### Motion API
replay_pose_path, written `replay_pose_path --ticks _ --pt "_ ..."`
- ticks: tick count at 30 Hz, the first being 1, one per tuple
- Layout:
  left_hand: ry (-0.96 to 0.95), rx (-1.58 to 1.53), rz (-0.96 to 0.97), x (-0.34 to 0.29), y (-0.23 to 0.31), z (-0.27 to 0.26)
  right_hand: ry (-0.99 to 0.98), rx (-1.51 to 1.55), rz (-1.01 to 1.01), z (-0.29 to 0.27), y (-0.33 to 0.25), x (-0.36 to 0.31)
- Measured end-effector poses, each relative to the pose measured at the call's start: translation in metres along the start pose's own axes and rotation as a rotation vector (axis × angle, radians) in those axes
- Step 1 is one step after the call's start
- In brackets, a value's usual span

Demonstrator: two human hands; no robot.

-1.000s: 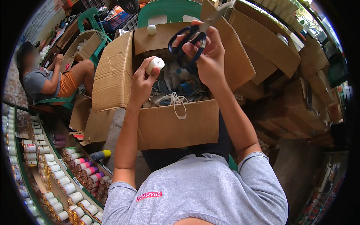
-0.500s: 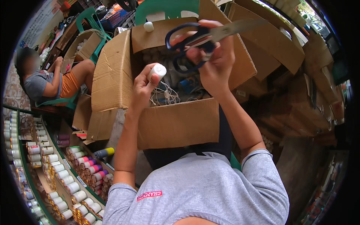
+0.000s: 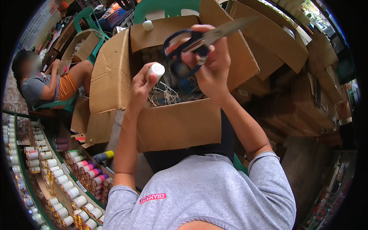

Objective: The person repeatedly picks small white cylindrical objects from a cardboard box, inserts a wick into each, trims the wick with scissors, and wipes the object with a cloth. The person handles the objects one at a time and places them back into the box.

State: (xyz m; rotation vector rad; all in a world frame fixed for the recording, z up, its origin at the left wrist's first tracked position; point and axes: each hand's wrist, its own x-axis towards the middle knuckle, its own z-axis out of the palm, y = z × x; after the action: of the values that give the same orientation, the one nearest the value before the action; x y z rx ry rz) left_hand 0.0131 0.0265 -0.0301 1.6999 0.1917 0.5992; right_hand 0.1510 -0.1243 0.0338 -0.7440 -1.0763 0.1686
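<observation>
My left hand (image 3: 140, 85) is closed round a short white cylinder (image 3: 157, 70), candle-like in shape, with one flat end tilted up. To its right, my right hand (image 3: 214, 73) holds large dark-handled scissors (image 3: 226, 31), fingers through the handle loops and blades pointing away to the upper right. Both hands are above an open cardboard box (image 3: 178, 126) that stands in front of me. Loose white string (image 3: 165, 94) lies in the box just below my left hand. Deeper inside, more pale pieces and something blue show, partly hidden by my hands and the scissors.
A small white piece (image 3: 148, 25) sits at the box's far flap, by a green chair (image 3: 166, 8). Racks of white cylinders (image 3: 67, 186) and colored ones stand at lower left. Another person (image 3: 42, 82) sits at far left. Cardboard boxes (image 3: 295, 103) are piled at right.
The whole view has shifted slightly. My right hand and the scissors have come a little left, closer to the white cylinder. Both grips are unchanged.
</observation>
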Motion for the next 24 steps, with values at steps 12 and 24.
replay_pose_path --ticks 12,24 --pt "0.170 -0.400 -0.021 0.021 0.009 -0.029 -0.047 0.572 1.066 0.017 -0.012 -0.064" --pt "0.181 -0.623 -0.021 0.005 0.010 -0.006 0.071 0.583 1.045 0.045 0.016 -0.058"
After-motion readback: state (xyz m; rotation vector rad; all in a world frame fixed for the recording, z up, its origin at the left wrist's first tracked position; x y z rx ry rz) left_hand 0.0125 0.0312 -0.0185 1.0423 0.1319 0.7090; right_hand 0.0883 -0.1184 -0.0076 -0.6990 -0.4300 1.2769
